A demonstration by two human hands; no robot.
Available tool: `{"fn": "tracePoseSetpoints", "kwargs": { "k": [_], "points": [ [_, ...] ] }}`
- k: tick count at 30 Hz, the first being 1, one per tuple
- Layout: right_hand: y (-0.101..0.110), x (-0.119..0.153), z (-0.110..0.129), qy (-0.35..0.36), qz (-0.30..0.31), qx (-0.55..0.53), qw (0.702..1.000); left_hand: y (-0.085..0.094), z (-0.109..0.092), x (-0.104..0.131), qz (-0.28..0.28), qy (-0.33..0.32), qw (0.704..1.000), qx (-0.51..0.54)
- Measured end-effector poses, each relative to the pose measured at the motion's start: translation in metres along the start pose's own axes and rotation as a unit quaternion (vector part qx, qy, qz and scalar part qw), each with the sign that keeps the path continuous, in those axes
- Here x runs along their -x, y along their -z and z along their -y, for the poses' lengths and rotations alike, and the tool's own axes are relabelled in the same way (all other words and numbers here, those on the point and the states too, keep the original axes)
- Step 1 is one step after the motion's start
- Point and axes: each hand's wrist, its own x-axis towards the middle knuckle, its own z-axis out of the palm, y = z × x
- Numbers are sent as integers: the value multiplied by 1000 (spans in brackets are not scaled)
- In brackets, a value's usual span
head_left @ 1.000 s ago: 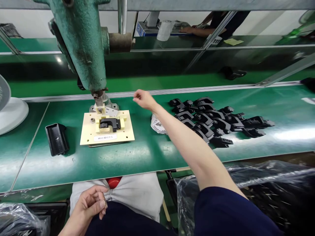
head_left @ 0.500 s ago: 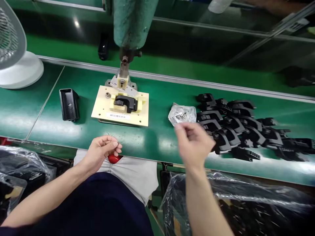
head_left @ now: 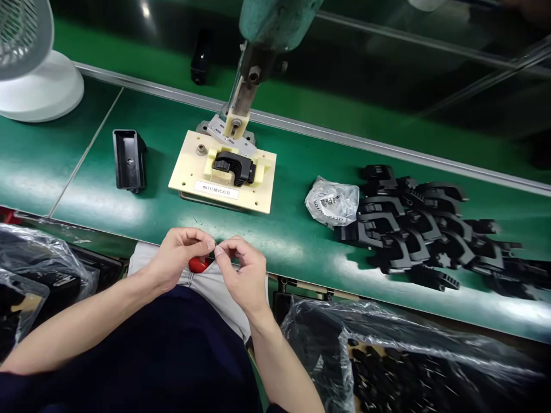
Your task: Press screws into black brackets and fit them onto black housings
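Observation:
My left hand (head_left: 184, 255) and my right hand (head_left: 241, 269) meet at the fingertips just over the front edge of the green bench. Both are closed in a pinch; whatever lies between the fingers is too small to make out. Beyond them, a cream fixture plate (head_left: 181, 172) with a printed label carries a black curved plastic part (head_left: 236, 165) in its nest. Right of the plate, a clear plastic bag (head_left: 331, 202) holds small metal pieces, apparently screws. A red rounded object (head_left: 198, 264) shows behind my fingers.
A teal machine head (head_left: 275, 23) hangs over the fixture. To the left stand an upright black plastic box (head_left: 130, 160) and a white fan (head_left: 41, 86). Several black parts (head_left: 424, 223) are heaped at right. Plastic-lined boxes (head_left: 318, 344) flank me below the bench.
My right hand has moved left from beside the plastic bag to meet my left hand. The view has shifted slightly; the part in the fixture stays put.

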Motion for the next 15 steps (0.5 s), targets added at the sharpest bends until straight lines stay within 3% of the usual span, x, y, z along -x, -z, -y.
{"fn": "tracePoseSetpoints", "kwargs": {
  "k": [7, 10, 15],
  "points": [
    [-1, 1, 1, -33, 20, -1, 999, 6, -5, -1, 26, 12, 999, -46],
    [-7, 2, -3, -81, -15, -98, 992, 5, -6, 1, 30, 20, 999, -22],
    [-19, 5, -5, -204, -77, -278, 936, 1, -4, 5, 58, 37, 997, 37]
  ]
}}
